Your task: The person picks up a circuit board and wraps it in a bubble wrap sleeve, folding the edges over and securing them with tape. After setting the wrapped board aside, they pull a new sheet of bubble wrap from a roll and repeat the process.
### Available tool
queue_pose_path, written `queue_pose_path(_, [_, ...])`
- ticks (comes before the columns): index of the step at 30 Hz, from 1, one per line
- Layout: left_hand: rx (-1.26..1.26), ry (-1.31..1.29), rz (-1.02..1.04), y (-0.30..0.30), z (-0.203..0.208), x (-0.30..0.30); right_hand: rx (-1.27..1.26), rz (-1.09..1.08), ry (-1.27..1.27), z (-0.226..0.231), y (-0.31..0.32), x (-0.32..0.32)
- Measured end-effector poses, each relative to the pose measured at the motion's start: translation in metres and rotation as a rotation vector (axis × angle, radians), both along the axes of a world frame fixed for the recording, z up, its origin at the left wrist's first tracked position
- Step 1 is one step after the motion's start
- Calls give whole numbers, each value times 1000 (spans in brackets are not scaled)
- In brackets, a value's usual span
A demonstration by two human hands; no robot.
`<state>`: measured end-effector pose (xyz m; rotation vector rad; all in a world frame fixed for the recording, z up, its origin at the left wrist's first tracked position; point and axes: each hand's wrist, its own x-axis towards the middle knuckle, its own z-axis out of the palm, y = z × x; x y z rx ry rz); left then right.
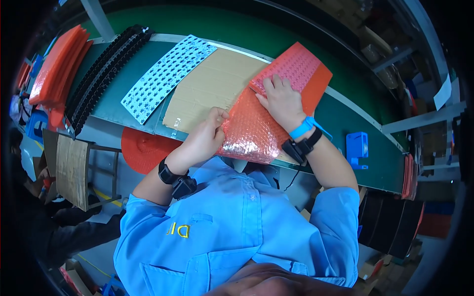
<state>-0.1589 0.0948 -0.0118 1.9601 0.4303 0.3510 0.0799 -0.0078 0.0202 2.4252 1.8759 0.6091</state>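
Note:
A red bubble-wrap bag (254,130) lies at the table's near edge, its lower part shiny and slack. Beyond it, a pink panel with rows of small dark marks (286,66) shows within the red wrap. My left hand (210,129) is closed, pinching the bag's left edge between thumb and fingers. My right hand (284,101) rests over the bag's upper part, fingers apart on the patterned panel, thumb to the left. What lies beneath the right palm is hidden. A brown cardboard sheet (207,84) extends to the left, partly under the bag.
To the left are a white sheet with dark marks (165,79), black ribbed strips (106,74) and stacked red bubble bags (61,64). A blue tape dispenser-like holder (357,150) stands at right. A red round stool (145,150) sits below the table edge.

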Motion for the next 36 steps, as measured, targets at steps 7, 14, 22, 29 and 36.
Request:
queue_pose_path(7, [283, 249, 101, -1, 44, 13, 4, -52, 39, -11, 22, 45])
queue_pose_path(14, [759, -162, -162, 32, 48, 50, 212, 48, 145, 10, -19, 60])
queue_pose_path(22, [170, 94, -349, 77, 23, 70, 66, -365, 639, 90, -217, 40])
queue_pose_path(29, [-263, 217, -244, 70, 16, 54, 192, -483, 331, 33, -324, 34])
queue_pose_path(36, [-167, 135, -237, 49, 28, 49, 370, -715, 202, -24, -276, 34])
